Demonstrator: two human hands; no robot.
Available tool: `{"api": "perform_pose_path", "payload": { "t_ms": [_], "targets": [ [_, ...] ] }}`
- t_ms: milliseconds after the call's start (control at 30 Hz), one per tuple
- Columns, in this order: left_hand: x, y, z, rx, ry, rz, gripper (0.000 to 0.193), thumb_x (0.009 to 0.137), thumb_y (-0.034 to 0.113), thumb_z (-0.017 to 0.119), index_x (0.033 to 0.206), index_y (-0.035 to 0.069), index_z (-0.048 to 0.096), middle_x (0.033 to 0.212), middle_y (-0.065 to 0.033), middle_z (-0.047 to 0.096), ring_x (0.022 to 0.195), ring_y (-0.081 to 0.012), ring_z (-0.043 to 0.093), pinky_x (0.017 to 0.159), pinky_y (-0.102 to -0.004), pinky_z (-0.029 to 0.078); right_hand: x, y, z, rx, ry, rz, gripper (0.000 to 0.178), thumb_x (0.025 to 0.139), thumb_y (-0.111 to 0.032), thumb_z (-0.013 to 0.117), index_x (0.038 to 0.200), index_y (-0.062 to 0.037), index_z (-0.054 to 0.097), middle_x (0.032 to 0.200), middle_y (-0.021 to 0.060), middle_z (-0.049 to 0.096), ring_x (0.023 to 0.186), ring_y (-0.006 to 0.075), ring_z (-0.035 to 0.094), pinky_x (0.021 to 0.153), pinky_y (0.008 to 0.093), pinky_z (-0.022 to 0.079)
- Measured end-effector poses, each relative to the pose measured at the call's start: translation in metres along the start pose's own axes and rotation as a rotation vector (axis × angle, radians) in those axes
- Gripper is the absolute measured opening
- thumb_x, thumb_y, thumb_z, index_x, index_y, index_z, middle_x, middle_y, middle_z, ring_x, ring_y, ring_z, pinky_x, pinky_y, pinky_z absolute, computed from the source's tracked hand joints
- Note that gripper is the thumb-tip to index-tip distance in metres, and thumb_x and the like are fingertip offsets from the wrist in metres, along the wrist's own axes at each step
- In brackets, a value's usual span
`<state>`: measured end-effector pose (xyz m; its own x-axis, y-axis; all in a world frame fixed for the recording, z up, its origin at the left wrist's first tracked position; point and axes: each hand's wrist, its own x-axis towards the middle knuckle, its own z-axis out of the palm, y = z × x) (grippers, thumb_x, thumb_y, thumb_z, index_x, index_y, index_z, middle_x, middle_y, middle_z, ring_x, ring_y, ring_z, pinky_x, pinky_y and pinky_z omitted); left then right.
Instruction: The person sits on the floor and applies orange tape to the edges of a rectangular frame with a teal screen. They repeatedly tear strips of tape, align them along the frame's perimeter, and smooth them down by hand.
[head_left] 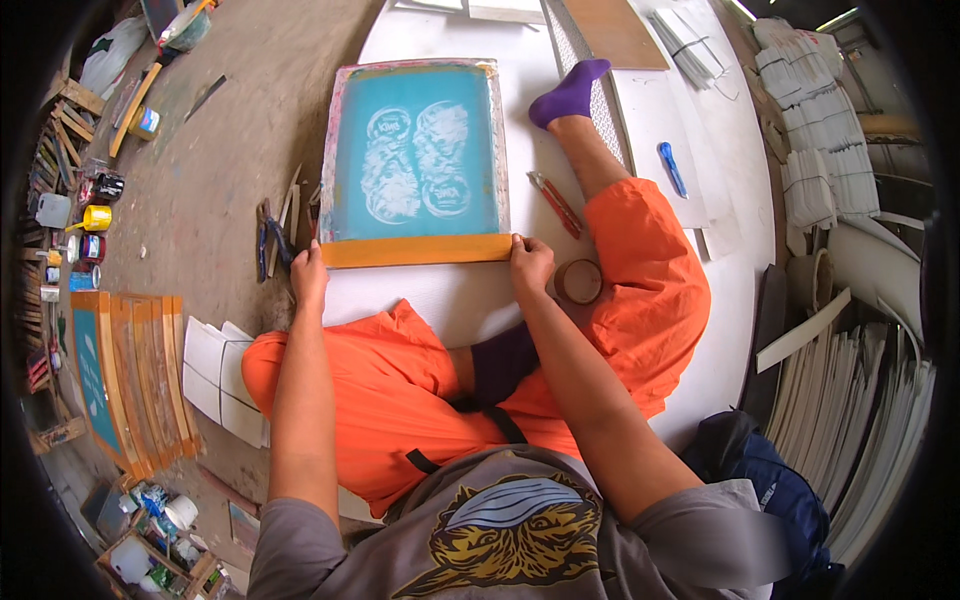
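A screen-printing frame (410, 90) lies flat in front of me, its turquoise mesh marked with two whitish, sole-shaped patterns. Its near bar (420, 251) is covered in orange-brown. At that bar's left end, my left hand (309, 276) is closed on the corner. My right hand (532, 264) grips the right end, with the thumb on top. Beside the right hand sits a roll of brown tape (578, 282). Farther up lies a red-handled tool (556, 205), perhaps a cutter or pliers. Dark-handled pliers (268, 240) and thin sticks rest on the floor near my left hand.
My orange-trousered legs spread around the white work surface (390, 290). A blue utility knife (672, 170) lies on white sheets to the right. More frames (140, 380) stand at left, near paint jars (97, 217). Bundled white stacks (825, 130) and a dark blue bag (765, 480) line the right.
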<state>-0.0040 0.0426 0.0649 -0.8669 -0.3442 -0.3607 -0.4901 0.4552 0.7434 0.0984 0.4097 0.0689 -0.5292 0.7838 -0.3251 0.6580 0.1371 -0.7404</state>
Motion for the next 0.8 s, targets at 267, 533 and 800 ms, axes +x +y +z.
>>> {"api": "perform_pose_path", "payload": {
  "t_ms": [267, 533, 800],
  "targets": [
    [0.011, -0.012, -0.002, -0.086, 0.016, -0.105, 0.049, 0.105, 0.051, 0.051, 0.108, 0.004, 0.068, 0.075, -0.0043, 0.061, 0.052, -0.0165, 0.06, 0.042, -0.0291, 0.041, -0.005, -0.02, 0.004, -0.211, 0.023, 0.089, 0.037, 0.091, -0.035, 0.077, 0.107, -0.0034, 0.069, 0.108, 0.021, 0.074, 0.102, 0.0388, 0.071, 0.089, 0.0495, 0.054],
    [0.005, -0.007, -0.007, -0.227, 0.049, -0.218, 0.059, 0.106, 0.054, 0.047, 0.115, -0.001, 0.069, 0.092, -0.0086, 0.071, 0.051, -0.0168, 0.063, 0.04, -0.0279, 0.042, 0.012, 0.024, 0.009, 0.401, 0.069, 0.078, 0.042, 0.105, -0.035, 0.058, 0.124, 0.0023, 0.06, 0.122, 0.0212, 0.069, 0.117, 0.0316, 0.067, 0.099, 0.0423, 0.05],
    [-0.003, 0.009, -0.009, -0.285, 0.022, -0.305, 0.068, 0.102, 0.063, 0.05, 0.112, -0.001, 0.07, 0.092, -0.0087, 0.072, 0.057, -0.0175, 0.068, 0.042, -0.0268, 0.046, -0.031, 0.024, 0.024, 0.415, -0.107, -0.055, 0.078, 0.107, -0.05, 0.052, 0.159, 0.003, 0.029, 0.15, 0.0306, 0.048, 0.14, 0.0392, 0.049, 0.117, 0.044, 0.037]
  ]
}}
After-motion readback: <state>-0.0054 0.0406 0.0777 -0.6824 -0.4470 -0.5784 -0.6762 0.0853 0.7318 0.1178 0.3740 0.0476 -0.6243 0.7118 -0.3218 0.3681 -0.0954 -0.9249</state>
